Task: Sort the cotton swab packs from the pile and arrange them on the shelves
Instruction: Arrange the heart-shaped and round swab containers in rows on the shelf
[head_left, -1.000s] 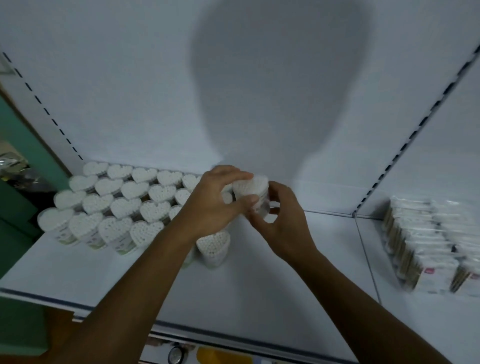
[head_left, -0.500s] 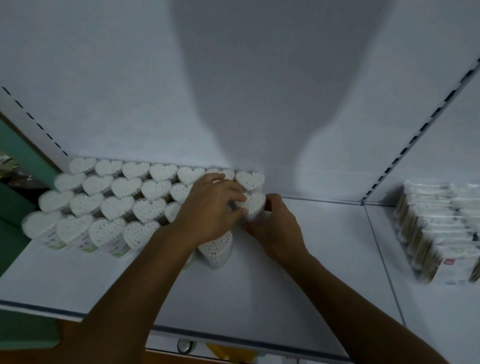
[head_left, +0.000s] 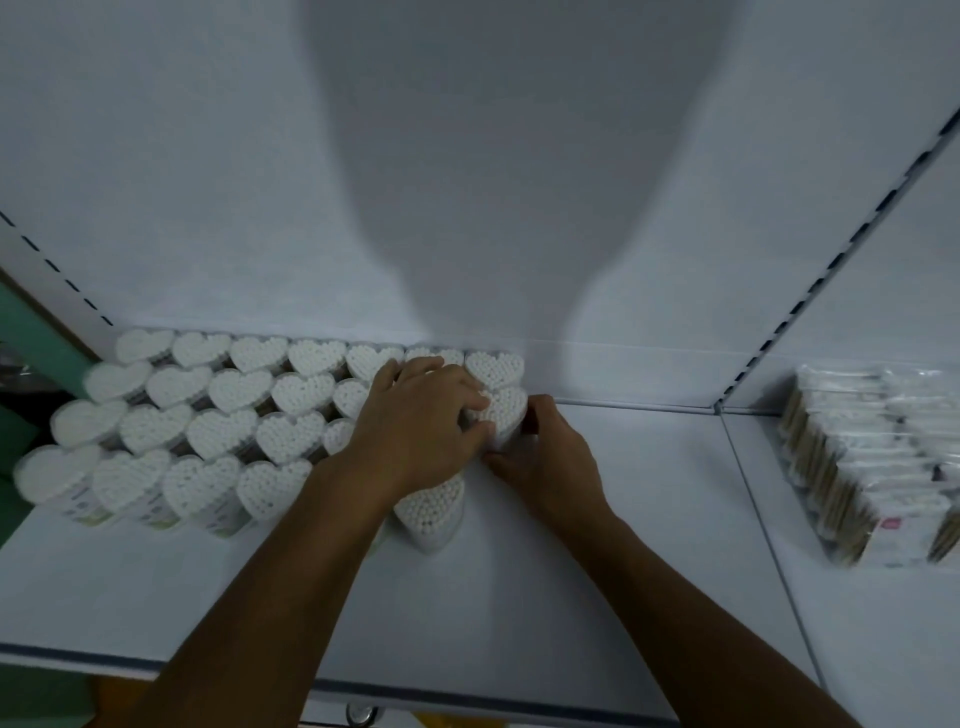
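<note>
I count seven heart-shaped swab packs (head_left: 317, 357) along the back row, and at least twenty-two visible on the white shelf (head_left: 649, 519) in all, though my arms cover part of the block, so the true total stays unclear. Two hands work here: my left hand (head_left: 415, 421) and my right hand (head_left: 545, 462). The flat bagged packs (head_left: 872, 467) at far right blur together; I cannot count them.

Two bare forearms reaching in from below, sleeveless as far as visible, ending in left hand (head_left: 415, 431) and right hand (head_left: 545, 462), no rings, watch or gloves.
</note>
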